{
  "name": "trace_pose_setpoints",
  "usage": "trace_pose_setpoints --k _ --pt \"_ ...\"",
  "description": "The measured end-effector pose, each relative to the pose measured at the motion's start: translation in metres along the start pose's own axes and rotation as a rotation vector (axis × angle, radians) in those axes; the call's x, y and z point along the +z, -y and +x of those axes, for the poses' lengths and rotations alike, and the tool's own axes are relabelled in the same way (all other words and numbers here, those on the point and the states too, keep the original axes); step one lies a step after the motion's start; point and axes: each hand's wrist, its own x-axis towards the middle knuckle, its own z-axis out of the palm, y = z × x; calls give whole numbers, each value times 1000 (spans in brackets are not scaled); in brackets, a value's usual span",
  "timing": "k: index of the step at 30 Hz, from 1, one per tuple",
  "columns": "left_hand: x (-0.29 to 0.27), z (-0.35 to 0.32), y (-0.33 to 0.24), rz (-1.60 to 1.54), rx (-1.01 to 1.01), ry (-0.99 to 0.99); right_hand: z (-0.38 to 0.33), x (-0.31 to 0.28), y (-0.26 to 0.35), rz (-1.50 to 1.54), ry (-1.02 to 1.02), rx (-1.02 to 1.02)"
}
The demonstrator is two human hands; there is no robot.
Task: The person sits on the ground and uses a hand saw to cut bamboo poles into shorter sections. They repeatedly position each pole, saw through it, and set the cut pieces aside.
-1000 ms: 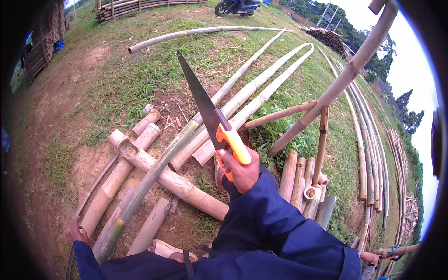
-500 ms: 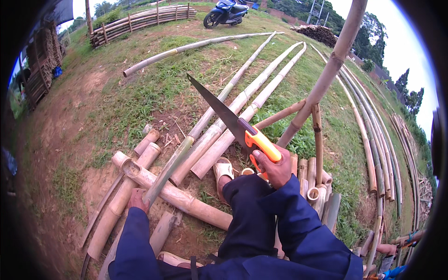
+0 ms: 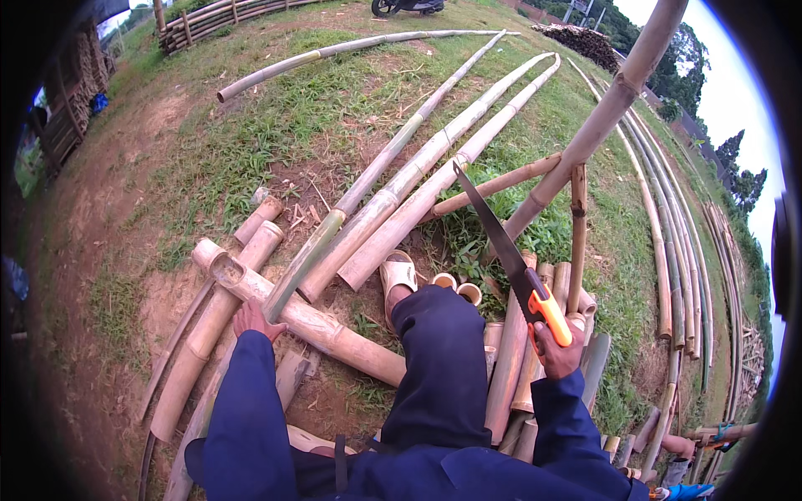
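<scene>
My right hand [image 3: 557, 348] is closed round the orange handle of a hand saw [image 3: 515, 260]. Its long dark blade slants up and to the left, apart from the poles. My left hand [image 3: 257, 321] grips the near end of a greenish bamboo pole [image 3: 312, 255], thumb and fingers on either side. That end lies across a thick notched bamboo piece [image 3: 332, 336], which is set crosswise over another bamboo length [image 3: 203, 344] on the ground. Part of my left fingers is hidden.
Two long bamboo poles [image 3: 434, 175] lie beside the held one. An upright bamboo post [image 3: 597, 125] with braces stands at the right. Cut bamboo pieces [image 3: 510, 367] crowd by my right leg. Another person's arm [image 3: 678, 447] shows at lower right. A motorbike [image 3: 407, 7] stands far off.
My right hand has carried the saw to the right and lower, away from above the poles. My left hand stays at the pole's end. The view has tipped slightly downward.
</scene>
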Motion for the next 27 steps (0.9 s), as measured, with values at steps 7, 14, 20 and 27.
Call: trace_pose_setpoints --k 7,14,20,27 --pt "18 34 5 9 -94 220 1 4 16 -28 4 -58" --pt "22 5 13 -71 54 171 12 6 49 -45 77 -107" --pt "5 -63 85 -35 57 178 34 13 52 -27 8 -214" --pt "-47 -157 250 -50 -25 224 46 26 47 -75 -6 -279"
